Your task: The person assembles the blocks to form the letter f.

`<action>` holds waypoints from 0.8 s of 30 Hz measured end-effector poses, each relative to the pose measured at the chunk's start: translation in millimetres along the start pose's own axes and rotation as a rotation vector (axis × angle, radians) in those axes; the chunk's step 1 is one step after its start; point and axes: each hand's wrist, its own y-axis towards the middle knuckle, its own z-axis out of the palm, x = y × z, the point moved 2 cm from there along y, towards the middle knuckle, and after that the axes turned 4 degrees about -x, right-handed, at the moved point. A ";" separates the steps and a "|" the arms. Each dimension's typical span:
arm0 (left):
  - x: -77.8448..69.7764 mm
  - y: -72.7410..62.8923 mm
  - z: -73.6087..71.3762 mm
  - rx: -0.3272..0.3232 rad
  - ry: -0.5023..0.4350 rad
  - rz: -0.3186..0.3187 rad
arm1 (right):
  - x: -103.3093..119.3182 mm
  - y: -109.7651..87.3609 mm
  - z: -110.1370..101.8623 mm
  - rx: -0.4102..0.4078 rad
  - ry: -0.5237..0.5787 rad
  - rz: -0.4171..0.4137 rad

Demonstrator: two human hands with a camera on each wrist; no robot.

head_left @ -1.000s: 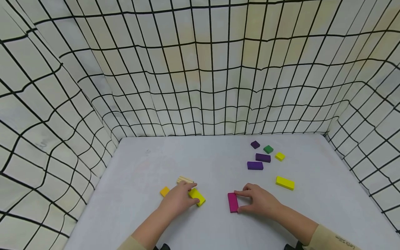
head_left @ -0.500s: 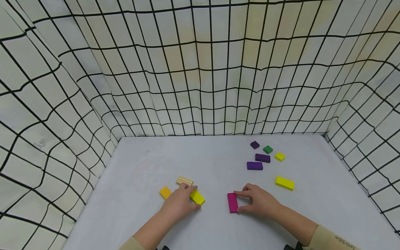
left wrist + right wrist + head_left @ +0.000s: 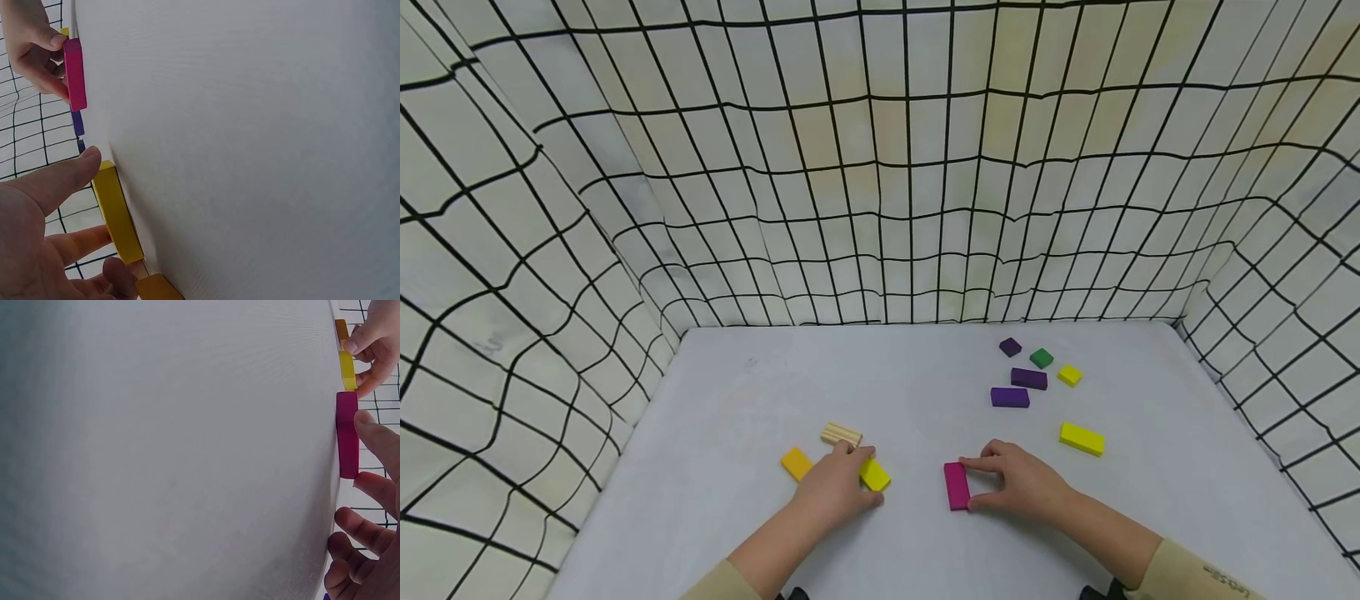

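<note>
Magenta block [image 3: 957, 487] lies on the white table [image 3: 910, 383], low and somewhat right of the middle in the head view, and the right hand [image 3: 1021, 483] pinches it by its two ends, between thumb and forefinger. In the right wrist view, the other fingers [image 3: 353, 525] of this hand are spread apart from it. Low and left of the middle, the left hand [image 3: 837, 483] holds a yellow block [image 3: 876, 475] in the same manner, thumb at one end; how firmly it presses, I cannot tell. Just beside this hand are an orange block [image 3: 797, 463], on its left, and a pale wooden piece [image 3: 842, 433], above it. Toward the right of the frame lies a longer yellow bar [image 3: 1082, 439]; higher up, a purple bar [image 3: 1010, 397] and a green piece [image 3: 1041, 358].
</note>
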 end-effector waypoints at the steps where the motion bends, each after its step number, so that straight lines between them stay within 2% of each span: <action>1: 0.2 0.4 0.4 -0.003 0.003 0.002 | 0.3 -0.2 -0.1 0.000 0.001 -0.002; 13: -2.9 0.5 -0.7 -0.002 -0.008 0.013 | 1.0 -0.1 -0.4 0.008 0.003 0.014; 24: -18.6 11.1 0.3 -0.042 -0.030 0.051 | 4.3 0.8 -0.6 0.012 -0.004 0.028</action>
